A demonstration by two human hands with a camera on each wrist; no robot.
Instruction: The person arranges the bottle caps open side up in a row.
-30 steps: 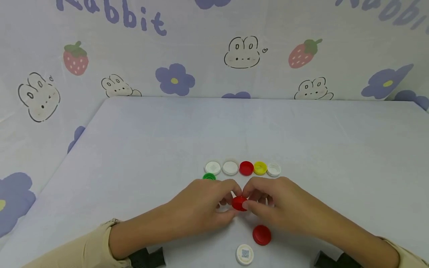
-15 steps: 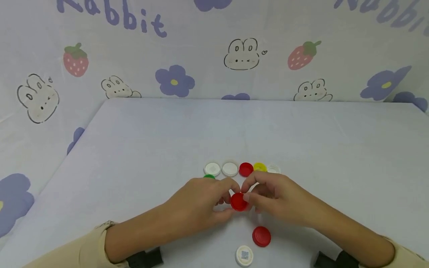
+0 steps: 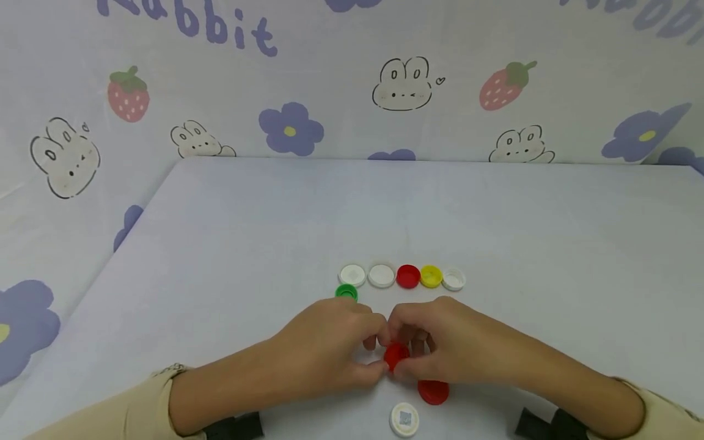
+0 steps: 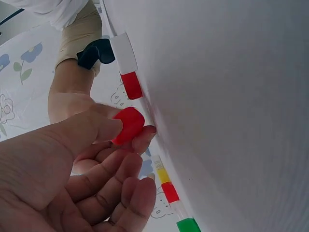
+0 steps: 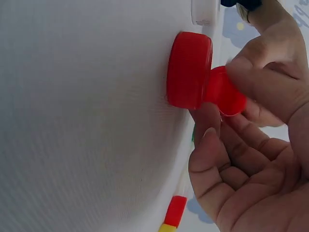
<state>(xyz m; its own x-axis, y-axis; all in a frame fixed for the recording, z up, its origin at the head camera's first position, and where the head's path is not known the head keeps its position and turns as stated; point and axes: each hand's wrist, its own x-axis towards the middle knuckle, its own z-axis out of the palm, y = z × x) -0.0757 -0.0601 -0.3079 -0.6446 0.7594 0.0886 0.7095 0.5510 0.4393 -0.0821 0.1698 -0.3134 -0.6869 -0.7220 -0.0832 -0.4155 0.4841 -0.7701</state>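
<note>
Between both hands is a small red bottle cap (image 3: 396,355), tilted and partly hidden by fingers. My left hand (image 3: 335,348) pinches it from the left, the thumb lying over its side in the left wrist view. From the right, my right hand (image 3: 440,342) pinches the same cap, thumb at its near edge. A larger red bottle cap (image 3: 433,393) lies on the table just below the right hand, its top partly covered in the head view. Nearer the body is a white cap (image 3: 404,420) with a square printed code.
Beyond the hands runs a row of caps: a white cap (image 3: 352,275), another white cap (image 3: 382,275), a red cap (image 3: 408,277), a yellow cap (image 3: 431,276) and a pale cap (image 3: 453,279). A green cap (image 3: 346,293) sits below the row's left end.
Both hands have come nearer the body with the small red cap, whose tilt has changed. The right hand now overlaps the larger red cap, and the row is fully uncovered again.
</note>
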